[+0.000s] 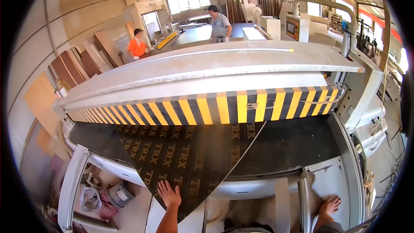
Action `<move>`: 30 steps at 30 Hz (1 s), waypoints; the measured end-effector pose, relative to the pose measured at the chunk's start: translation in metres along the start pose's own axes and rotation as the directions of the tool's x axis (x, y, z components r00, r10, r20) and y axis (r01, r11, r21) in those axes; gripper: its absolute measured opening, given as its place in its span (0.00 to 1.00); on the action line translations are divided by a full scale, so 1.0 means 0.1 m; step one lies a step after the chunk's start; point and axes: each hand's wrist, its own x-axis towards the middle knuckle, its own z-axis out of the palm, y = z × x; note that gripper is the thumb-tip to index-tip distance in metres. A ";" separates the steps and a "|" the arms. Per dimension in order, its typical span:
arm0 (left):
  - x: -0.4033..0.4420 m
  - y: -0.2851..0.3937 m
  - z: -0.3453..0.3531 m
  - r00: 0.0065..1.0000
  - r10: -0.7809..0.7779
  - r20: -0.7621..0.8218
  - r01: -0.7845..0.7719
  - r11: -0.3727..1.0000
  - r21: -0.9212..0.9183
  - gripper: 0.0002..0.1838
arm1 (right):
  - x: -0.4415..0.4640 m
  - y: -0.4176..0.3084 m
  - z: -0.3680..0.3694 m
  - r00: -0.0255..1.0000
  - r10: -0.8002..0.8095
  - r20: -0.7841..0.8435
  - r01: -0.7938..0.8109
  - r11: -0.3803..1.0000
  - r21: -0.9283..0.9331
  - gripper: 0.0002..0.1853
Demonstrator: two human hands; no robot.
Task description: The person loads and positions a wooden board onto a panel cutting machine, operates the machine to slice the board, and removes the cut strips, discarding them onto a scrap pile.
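A dark board point(185, 164) printed with rows of gold lettering lies at an angle on the machine's black bed point(293, 146). Its far part disappears beneath a yellow-and-black striped guard beam point(233, 107), and one corner points toward me. My left hand point(169, 194) rests with fingers spread on the board's near left edge. Over on the right, my right hand point(330, 205) lies with its fingers stretched out on a pale support panel point(332, 181), apart from the board. Neither hand grips anything.
White support arms point(73, 190) reach toward me from the bed. Below left, a bucket point(120, 194) and bags stand on the floor. Past the machine's grey top cover point(207, 62) are a person in orange point(137, 47) and one in grey point(220, 26). A control screen point(292, 29) stands back right.
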 end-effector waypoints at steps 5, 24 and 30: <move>-0.26 -0.68 -0.22 0.999 0.003 0.037 -0.004 1.000 0.030 0.44 | 0.13 0.09 0.30 0.995 -0.026 -0.098 0.025 1.000 -0.014 0.35; -0.61 -1.75 -0.33 0.972 -0.188 -0.143 0.188 0.982 -0.012 0.36 | -0.09 0.08 -0.04 1.000 -0.022 -0.016 0.023 0.996 0.080 0.34; -0.59 -1.73 -0.36 0.971 -0.195 -0.137 0.194 0.981 -0.024 0.35 | -0.06 0.08 0.01 0.998 -0.021 -0.061 0.026 0.996 0.081 0.34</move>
